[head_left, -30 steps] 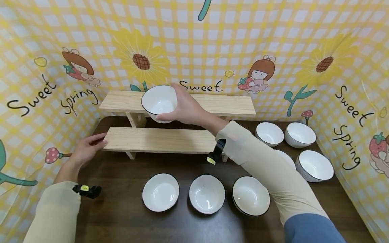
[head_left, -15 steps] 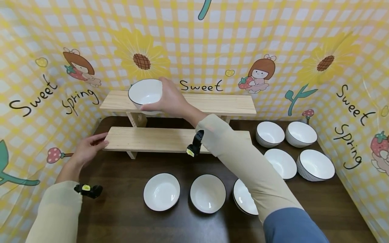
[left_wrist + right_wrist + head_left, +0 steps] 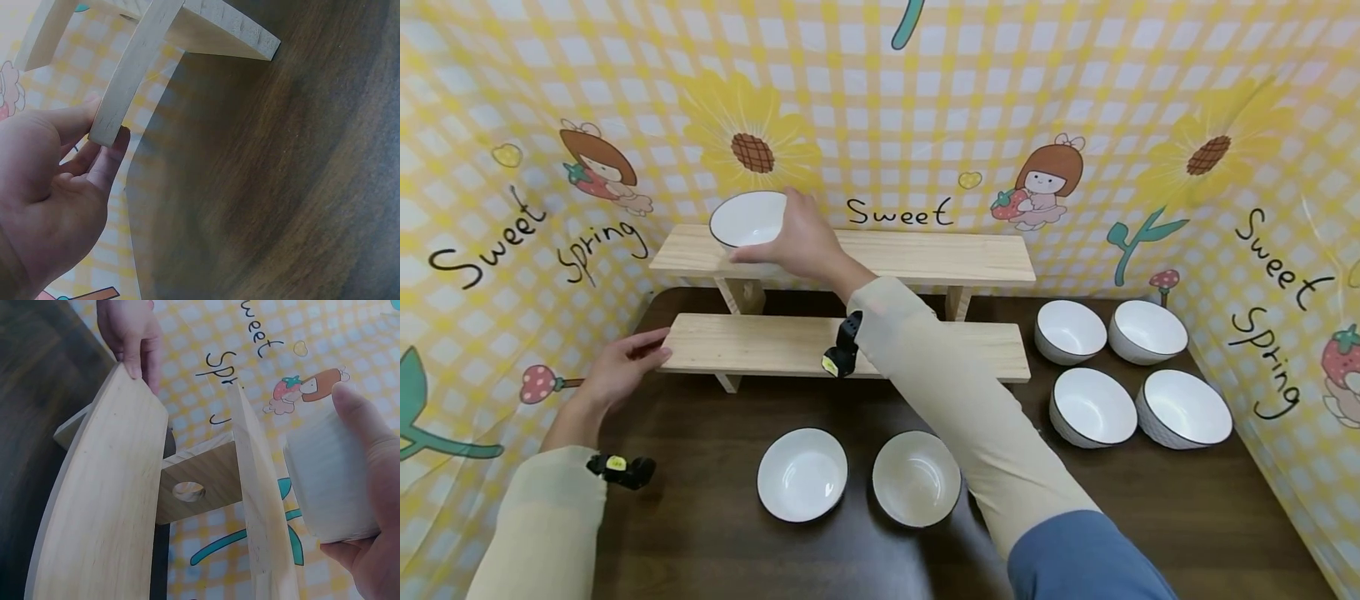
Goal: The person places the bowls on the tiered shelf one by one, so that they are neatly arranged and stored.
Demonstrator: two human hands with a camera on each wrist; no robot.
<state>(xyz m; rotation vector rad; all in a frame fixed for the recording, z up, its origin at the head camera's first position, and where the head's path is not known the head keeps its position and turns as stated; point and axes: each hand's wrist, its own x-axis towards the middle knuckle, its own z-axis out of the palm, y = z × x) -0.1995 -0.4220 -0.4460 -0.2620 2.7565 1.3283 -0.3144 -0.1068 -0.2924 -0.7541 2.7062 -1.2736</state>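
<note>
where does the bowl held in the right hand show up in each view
Head: the bowl is in the upper half, left of centre, in the right hand.
Left wrist: not in it.
Right wrist: right side, around mid-height.
Shared landmark: the left hand pinching the lower shelf at its end, seen in all three.

On the desk (image 3: 685, 533), four bowls (image 3: 1093, 408) are sitting right of the two-tier shelf (image 3: 760, 343), two bowls (image 3: 802, 475) before it; the right hand (image 3: 801, 240) is holding one bowl (image 3: 747, 218) above the upper board (image 3: 932, 254).
</note>
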